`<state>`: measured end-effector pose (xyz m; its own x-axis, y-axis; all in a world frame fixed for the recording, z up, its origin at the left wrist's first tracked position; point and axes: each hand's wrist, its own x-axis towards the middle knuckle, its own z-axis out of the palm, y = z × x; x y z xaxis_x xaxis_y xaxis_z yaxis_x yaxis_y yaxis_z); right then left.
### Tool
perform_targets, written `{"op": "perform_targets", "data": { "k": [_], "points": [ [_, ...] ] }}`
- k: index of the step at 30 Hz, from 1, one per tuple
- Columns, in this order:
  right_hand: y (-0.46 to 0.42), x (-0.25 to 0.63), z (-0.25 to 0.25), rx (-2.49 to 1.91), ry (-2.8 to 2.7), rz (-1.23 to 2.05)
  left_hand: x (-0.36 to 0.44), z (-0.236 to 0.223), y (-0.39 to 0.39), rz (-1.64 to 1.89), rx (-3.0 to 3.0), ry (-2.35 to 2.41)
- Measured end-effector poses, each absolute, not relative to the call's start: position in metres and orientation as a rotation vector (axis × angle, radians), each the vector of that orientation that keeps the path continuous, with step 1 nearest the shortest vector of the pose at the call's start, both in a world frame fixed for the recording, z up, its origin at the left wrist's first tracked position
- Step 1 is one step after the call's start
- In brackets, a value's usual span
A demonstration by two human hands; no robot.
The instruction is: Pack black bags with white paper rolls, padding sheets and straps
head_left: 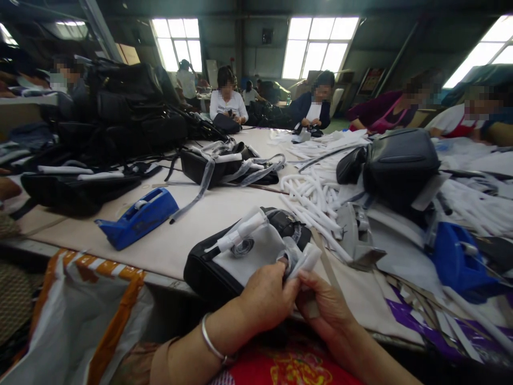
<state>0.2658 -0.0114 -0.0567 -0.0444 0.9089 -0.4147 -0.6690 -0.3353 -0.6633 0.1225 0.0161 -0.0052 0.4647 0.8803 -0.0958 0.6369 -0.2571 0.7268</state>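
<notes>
A black bag (202, 267) lies at the near table edge, with a white sheet (256, 248) over its front. Across its top runs a roll of white foam wrapping (240, 231). My left hand (266, 294) is closed around clear and white plastic wrapping (294, 255) at the bag's right side; its fingertips are partly hidden. Close beside it, my right hand (326, 302) pinches the lower end of that wrapping between thumb and fingers. What lies inside the wrapping cannot be made out.
A blue tape dispenser (140, 216) stands left, another blue dispenser (457, 256) right, near a grey dispenser (356, 235). White foam tubes (316, 198) are heaped behind. A black bag (401, 160) stands right; a lined sack (88, 305) hangs at the left edge. Several people sit around.
</notes>
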Motion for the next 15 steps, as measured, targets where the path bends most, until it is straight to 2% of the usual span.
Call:
{"op": "perform_targets", "data": {
  "k": [4,10,15],
  "points": [
    [-0.013,0.268,-0.056,-0.942,-0.349,1.692,0.121,-0.005,0.019,0.556,1.867,1.204],
    [-0.014,0.272,-0.056,-0.878,-0.196,1.740,0.123,-0.011,0.024,0.564,1.701,1.258],
    [-0.013,0.277,-0.062,-0.853,-0.209,1.756,0.127,-0.012,0.023,0.560,1.573,1.123]
  ]
}}
